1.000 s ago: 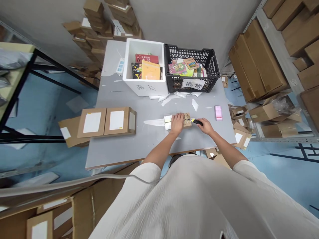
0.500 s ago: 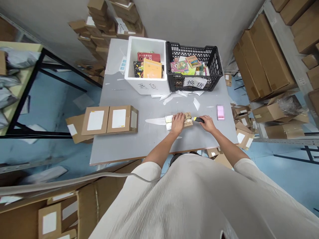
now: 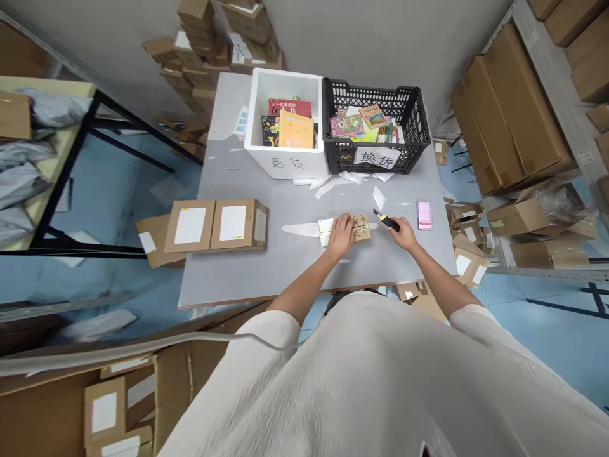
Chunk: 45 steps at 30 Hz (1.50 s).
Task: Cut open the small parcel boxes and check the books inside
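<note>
Head view: my right hand [image 3: 403, 233] has drawn the utility knife [image 3: 391, 223] away from the small cardboard box [image 3: 362, 230], where its blade met the end a moment ago. That grip is closed round the black handle, with the blade angled up just beside the box's far right corner, so I judge that no cut is being made now. My left hand [image 3: 341, 236] lies across the box on the grey bench [image 3: 238, 273], steadying it; I cannot tell how far that grip curls round the sides. Beyond stand a white foam bin [image 3: 291, 167] and a black crate [image 3: 413, 158].
</note>
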Available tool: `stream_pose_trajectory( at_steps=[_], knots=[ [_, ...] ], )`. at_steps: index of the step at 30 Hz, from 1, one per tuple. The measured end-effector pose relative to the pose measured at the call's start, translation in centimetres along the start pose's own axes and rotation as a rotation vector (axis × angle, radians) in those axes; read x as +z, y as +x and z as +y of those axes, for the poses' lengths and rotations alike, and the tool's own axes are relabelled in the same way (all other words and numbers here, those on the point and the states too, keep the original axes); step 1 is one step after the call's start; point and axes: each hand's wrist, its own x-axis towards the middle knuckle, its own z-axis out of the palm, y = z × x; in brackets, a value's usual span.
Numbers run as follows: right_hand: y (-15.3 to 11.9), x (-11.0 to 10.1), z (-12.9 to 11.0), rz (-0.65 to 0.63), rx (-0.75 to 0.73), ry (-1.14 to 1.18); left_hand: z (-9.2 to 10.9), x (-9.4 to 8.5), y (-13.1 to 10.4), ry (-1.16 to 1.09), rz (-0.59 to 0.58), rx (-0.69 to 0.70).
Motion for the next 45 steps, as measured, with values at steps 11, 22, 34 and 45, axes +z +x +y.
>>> stream_pose_trajectory(
  at_steps=[11,22,34,45],
  knots=[
    [-0.5,3.6,-4.4,-0.07,0.112,0.369,-5.0,-3.2,-6.4,-0.018,-0.015,-0.251],
    [-1.0,5.2,-7.9,0.079,0.22,0.509,-6.9,-3.2,-5.5,-0.211,-0.114,-0.26],
    [-3.1,0.7,-6.6,0.279,0.297,0.432,-3.8,-3.3,-1.2,-0.257,-0.261,-0.163],
    [-2.7,-1.7,-1.7,0.213,0.408,0.438,0.3,1.3,1.2,-0.271,-0.334,-0.33]
  ],
)
